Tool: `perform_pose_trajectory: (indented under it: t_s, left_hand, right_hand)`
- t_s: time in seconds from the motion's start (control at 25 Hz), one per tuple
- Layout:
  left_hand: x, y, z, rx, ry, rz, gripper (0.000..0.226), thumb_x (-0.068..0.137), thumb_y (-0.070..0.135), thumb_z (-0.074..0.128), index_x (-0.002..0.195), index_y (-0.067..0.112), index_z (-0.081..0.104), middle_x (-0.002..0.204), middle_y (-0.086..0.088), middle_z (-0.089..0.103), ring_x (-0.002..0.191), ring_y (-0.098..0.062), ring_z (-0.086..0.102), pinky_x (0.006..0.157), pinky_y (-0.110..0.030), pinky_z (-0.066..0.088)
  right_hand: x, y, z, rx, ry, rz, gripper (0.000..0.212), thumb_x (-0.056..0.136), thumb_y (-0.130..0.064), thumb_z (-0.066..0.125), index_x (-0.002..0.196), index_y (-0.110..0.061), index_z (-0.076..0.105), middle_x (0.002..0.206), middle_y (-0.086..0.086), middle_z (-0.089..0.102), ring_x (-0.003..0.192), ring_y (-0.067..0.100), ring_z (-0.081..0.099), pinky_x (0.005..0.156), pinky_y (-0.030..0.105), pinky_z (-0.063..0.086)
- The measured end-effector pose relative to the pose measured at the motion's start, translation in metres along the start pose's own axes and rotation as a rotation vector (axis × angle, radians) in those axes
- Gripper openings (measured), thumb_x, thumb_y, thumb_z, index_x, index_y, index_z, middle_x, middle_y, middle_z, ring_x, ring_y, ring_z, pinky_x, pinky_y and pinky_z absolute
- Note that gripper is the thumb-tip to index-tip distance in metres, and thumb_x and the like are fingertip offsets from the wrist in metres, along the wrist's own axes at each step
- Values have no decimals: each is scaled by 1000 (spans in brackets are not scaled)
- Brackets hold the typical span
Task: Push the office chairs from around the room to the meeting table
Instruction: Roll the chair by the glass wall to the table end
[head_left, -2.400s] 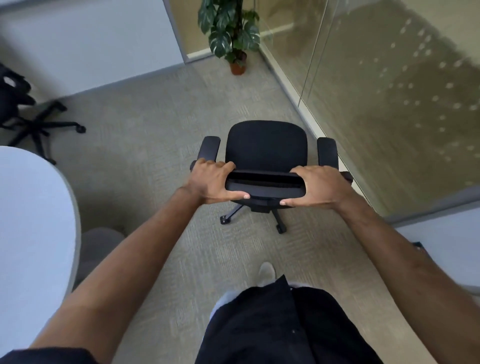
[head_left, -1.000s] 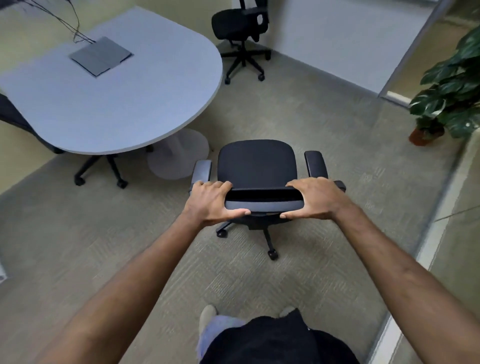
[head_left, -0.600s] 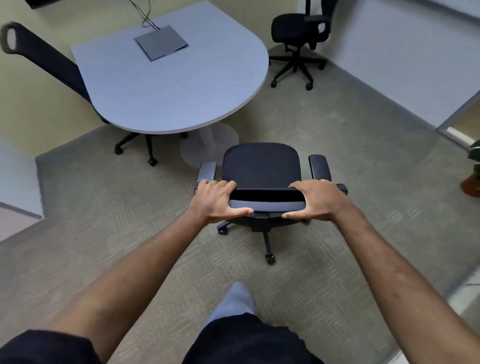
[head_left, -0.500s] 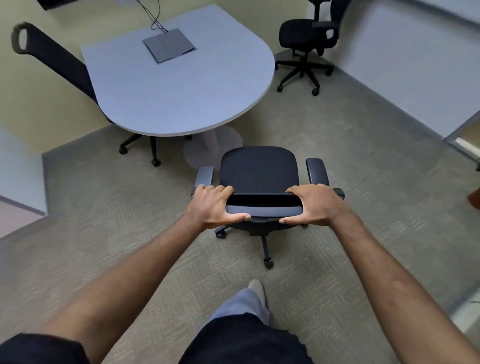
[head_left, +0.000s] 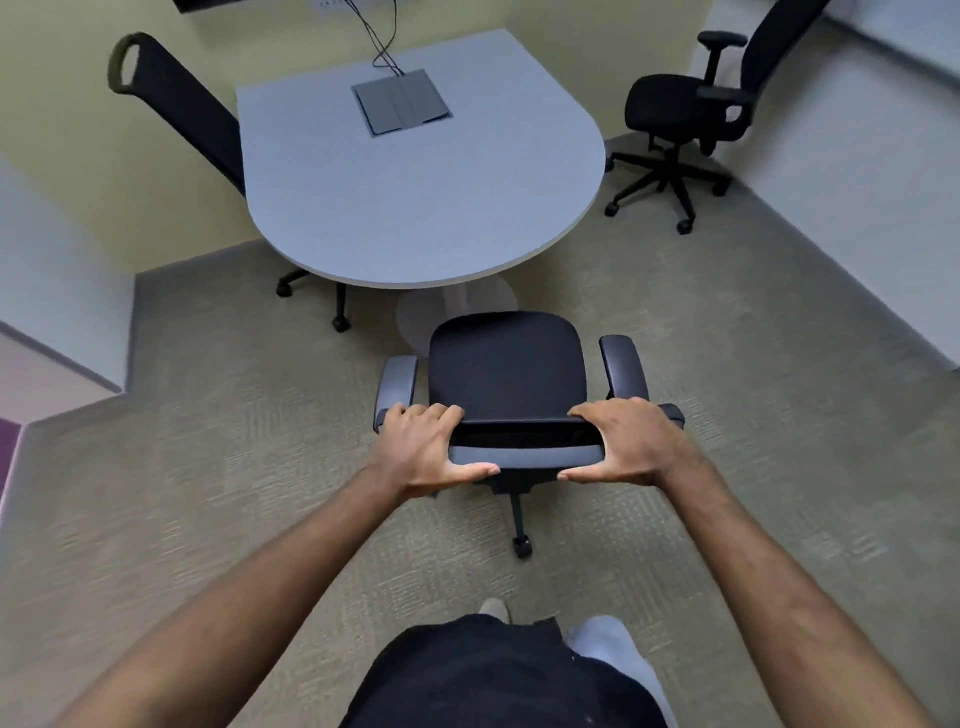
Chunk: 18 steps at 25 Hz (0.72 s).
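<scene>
Gripping the black armrest office chair (head_left: 506, 371) backrest, left hand (head_left: 423, 449) and right hand (head_left: 631, 441) clamped, just short of the grey rounded surface (head_left: 415, 208); armrests could jam its edge, I reckon.

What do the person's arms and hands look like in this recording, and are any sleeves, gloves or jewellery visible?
Both forearms are bare from the bottom edge of the frame to the wrist; no sleeve shows. The left hand and right hand are bare: no gloves, and no rings, watch or wristbands visible. Fingernails look short and unpainted. Below, the person wears a dark black garment and light grey trousers.
</scene>
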<state>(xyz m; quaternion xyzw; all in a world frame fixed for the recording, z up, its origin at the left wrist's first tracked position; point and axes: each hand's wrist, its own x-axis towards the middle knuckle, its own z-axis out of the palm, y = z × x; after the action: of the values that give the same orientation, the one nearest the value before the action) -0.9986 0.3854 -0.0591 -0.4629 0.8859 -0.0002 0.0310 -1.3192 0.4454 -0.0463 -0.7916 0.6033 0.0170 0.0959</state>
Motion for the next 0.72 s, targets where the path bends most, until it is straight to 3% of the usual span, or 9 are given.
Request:
perform_pose_trajectory:
  t_s: [0.24, 0.56, 0.72]
  left_hand:
    - [24, -2, -2, -12, -8, -86, 113, 66, 109, 11, 125, 27, 61, 116, 5, 71, 103, -23, 66, 88, -42, 43]
    - [57, 1, -4, -51, 29, -214, 103, 69, 106, 27, 125, 27, 63, 114, 7, 71, 106, -20, 67, 89, -39, 42]
    - [72, 2, -9, -52, 12, -239, 103, 69, 105, 26, 124, 26, 62, 114, 4, 71, 106, -22, 65, 87, -39, 41]
  right_hand:
    - [39, 29, -10, -17, -11, -95, 106, 68, -106, 42, 140, -31, 60, 125, -14, 73, 117, 13, 69, 96, 38, 54]
    - [93, 68, -19, -8, -11, -212, 107, 66, -109, 38, 135, -31, 61, 118, -13, 74, 111, 16, 70, 88, 36, 54]
    - [115, 81, -23, -23, -15, -241, 108, 66, -109, 38, 136, -30, 60, 118, -12, 74, 112, 17, 70, 84, 36, 52]
